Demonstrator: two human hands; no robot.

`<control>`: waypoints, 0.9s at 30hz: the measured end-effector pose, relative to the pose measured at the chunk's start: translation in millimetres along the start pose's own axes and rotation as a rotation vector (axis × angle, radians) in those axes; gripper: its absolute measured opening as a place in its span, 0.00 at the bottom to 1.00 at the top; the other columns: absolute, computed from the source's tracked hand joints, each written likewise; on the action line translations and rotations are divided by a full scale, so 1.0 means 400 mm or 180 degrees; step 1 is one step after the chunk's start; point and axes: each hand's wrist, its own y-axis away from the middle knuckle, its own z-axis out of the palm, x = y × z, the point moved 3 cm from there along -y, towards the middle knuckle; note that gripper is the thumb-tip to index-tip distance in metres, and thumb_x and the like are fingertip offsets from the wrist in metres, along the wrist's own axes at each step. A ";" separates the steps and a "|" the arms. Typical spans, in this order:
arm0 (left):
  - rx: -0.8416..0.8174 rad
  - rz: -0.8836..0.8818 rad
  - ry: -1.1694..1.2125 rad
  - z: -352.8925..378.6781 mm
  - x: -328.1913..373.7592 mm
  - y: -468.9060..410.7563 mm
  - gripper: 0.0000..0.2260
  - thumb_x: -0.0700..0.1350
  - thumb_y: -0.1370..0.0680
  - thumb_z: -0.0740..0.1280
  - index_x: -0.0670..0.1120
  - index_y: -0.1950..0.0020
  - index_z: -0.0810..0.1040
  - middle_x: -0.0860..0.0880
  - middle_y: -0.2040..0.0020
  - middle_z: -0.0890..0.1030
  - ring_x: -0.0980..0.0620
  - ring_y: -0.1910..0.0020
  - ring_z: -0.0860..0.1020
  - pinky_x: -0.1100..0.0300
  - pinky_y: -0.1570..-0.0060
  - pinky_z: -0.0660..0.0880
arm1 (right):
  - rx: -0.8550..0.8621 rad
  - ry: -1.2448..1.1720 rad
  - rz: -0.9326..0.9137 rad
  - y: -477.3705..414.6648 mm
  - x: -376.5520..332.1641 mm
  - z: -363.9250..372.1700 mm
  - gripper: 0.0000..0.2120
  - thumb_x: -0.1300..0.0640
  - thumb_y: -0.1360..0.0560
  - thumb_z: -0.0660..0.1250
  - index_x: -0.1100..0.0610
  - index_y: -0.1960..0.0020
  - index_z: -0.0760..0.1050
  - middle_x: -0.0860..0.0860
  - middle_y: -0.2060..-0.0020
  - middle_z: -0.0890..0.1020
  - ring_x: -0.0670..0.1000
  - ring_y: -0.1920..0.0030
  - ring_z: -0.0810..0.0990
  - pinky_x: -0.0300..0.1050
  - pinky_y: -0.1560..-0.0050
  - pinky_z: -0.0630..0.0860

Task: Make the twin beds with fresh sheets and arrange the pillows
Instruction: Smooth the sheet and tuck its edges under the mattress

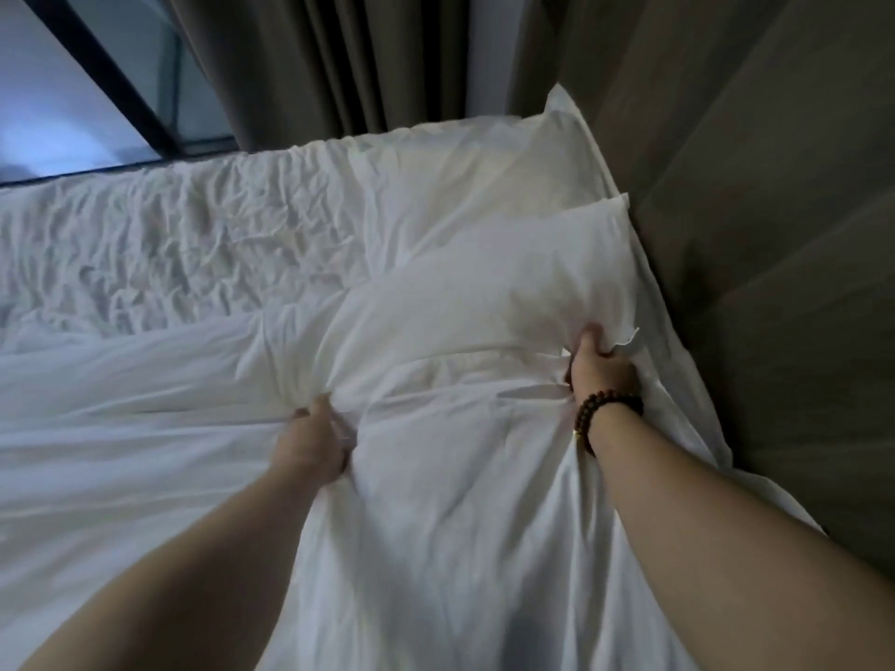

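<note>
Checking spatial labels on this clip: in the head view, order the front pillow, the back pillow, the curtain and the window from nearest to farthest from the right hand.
From the right hand:
1. Front pillow, gripped at its right corner.
2. Back pillow, behind it against the wall.
3. Curtain, beyond the bed's far side.
4. Window, farthest, upper left.

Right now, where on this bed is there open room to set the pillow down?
Free: the wrinkled sheet left of the far pillow, running toward the window. Crowded: the headboard end, where the left hand and right hand grip the near pillow.
</note>
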 end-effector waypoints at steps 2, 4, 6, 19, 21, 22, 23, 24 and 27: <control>-0.0003 0.0206 -0.0130 -0.004 -0.003 -0.012 0.28 0.52 0.23 0.67 0.46 0.26 0.65 0.37 0.38 0.78 0.36 0.40 0.78 0.51 0.43 0.74 | 0.0015 0.0043 0.0201 -0.015 0.001 -0.003 0.37 0.30 0.24 0.50 0.59 0.40 0.80 0.59 0.43 0.82 0.60 0.43 0.81 0.53 0.38 0.76; -0.0093 0.0445 -0.0419 -0.002 -0.007 -0.016 0.25 0.53 0.22 0.60 0.44 0.28 0.68 0.38 0.41 0.80 0.37 0.41 0.77 0.53 0.44 0.72 | -0.0076 0.0068 0.0187 -0.018 -0.006 -0.005 0.32 0.36 0.22 0.52 0.61 0.39 0.79 0.60 0.43 0.82 0.60 0.44 0.81 0.53 0.40 0.77; -0.0170 0.0460 -0.0273 0.004 -0.008 -0.021 0.19 0.47 0.19 0.61 0.41 0.31 0.71 0.36 0.42 0.79 0.36 0.40 0.76 0.54 0.44 0.71 | -0.0156 0.0102 0.0085 -0.005 -0.014 -0.010 0.25 0.45 0.19 0.55 0.63 0.39 0.78 0.62 0.40 0.80 0.61 0.41 0.79 0.51 0.40 0.74; 0.1728 0.0247 0.0199 -0.574 0.076 0.004 0.09 0.45 0.18 0.62 0.39 0.46 0.73 0.32 0.44 0.78 0.32 0.44 0.76 0.49 0.52 0.68 | 0.0982 -0.0573 -0.1136 0.055 -0.455 -0.188 0.20 0.56 0.15 0.50 0.66 0.33 0.72 0.62 0.35 0.77 0.60 0.35 0.75 0.50 0.37 0.71; 0.2004 0.0025 0.0395 -0.617 0.065 -0.002 0.11 0.46 0.18 0.61 0.39 0.43 0.72 0.31 0.44 0.77 0.32 0.44 0.76 0.47 0.49 0.71 | 0.0996 -0.0153 -0.1334 0.043 -0.512 -0.177 0.20 0.56 0.16 0.50 0.65 0.33 0.72 0.62 0.35 0.76 0.61 0.34 0.75 0.49 0.38 0.71; 0.1988 -0.0004 0.0449 -0.618 0.064 -0.008 0.11 0.46 0.18 0.62 0.38 0.42 0.72 0.31 0.44 0.77 0.32 0.44 0.76 0.47 0.49 0.71 | 0.0684 0.0097 -0.1424 0.035 -0.517 -0.158 0.20 0.56 0.16 0.50 0.65 0.30 0.70 0.62 0.33 0.75 0.61 0.33 0.73 0.48 0.39 0.70; 0.1821 0.0038 0.0435 -0.604 0.068 -0.015 0.11 0.45 0.18 0.62 0.38 0.41 0.72 0.31 0.43 0.77 0.32 0.43 0.76 0.47 0.49 0.71 | 0.0227 0.0323 -0.1470 0.016 -0.502 -0.128 0.22 0.54 0.17 0.51 0.64 0.28 0.68 0.62 0.32 0.73 0.61 0.32 0.72 0.48 0.39 0.70; 0.1541 0.0125 0.0370 -0.577 0.075 -0.020 0.12 0.44 0.19 0.64 0.38 0.40 0.73 0.32 0.41 0.77 0.33 0.42 0.76 0.48 0.48 0.71 | -0.0170 0.0543 -0.1415 -0.002 -0.467 -0.100 0.26 0.50 0.19 0.54 0.64 0.27 0.66 0.62 0.30 0.72 0.61 0.31 0.71 0.48 0.36 0.70; 0.0692 0.0286 0.0143 -0.461 0.086 -0.019 0.24 0.40 0.22 0.69 0.41 0.28 0.68 0.35 0.33 0.74 0.36 0.35 0.74 0.51 0.40 0.70 | -0.0553 0.2046 -0.1449 -0.028 -0.315 -0.030 0.36 0.39 0.22 0.57 0.60 0.22 0.60 0.59 0.24 0.63 0.60 0.26 0.66 0.53 0.27 0.64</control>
